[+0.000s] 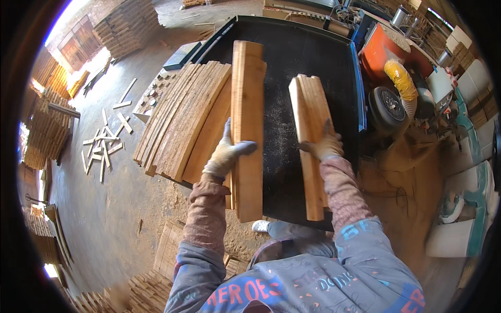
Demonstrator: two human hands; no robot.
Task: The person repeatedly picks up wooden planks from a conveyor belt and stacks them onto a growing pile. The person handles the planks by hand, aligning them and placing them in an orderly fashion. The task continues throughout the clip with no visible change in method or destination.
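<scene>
Your L hand [227,153] grips L planks [249,104] | R hand [324,145] grips R planks [312,104] | slack hold cd drop 1 off surface [279,109] nr edge

The fisheye view looks steeply down from head height, close above the wearer's torso [308,284], facing outward over the black worktop [279,122]; its wide sweep reaches concrete floor [130,182] at left and an orange machine [371,57] at far right.
</scene>
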